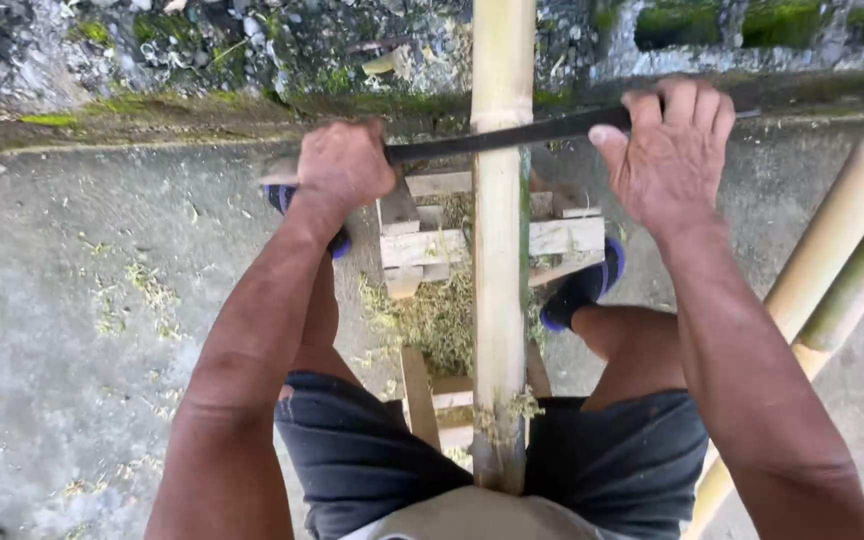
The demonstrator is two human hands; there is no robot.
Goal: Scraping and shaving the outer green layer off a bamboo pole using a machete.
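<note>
In the head view, the person sits astride a low wooden frame (442,245) made of pale slats, which stands on a grey concrete floor (72,300). A long yellow bamboo pole (501,250) lies along the middle of this frame, running from the person's lap up to the top edge of the picture. A dark, narrow blade (512,135) lies across the pole, touching it near a node, well beyond the far end of the frame. The left hand (342,165) is closed in a full fist around the left end of the blade, where the handle is, though the handle itself is hidden by the fingers. The right hand (672,150) is closed over the right part of the blade, with the fingers curled over the top and the thumb below. Thin green-yellow shavings (432,320) lie on the floor under the frame and between the legs. Two more bamboo poles (842,260) lean at the right edge of the picture. A mossy stone wall (202,50) runs along the far side of the floor.
</note>
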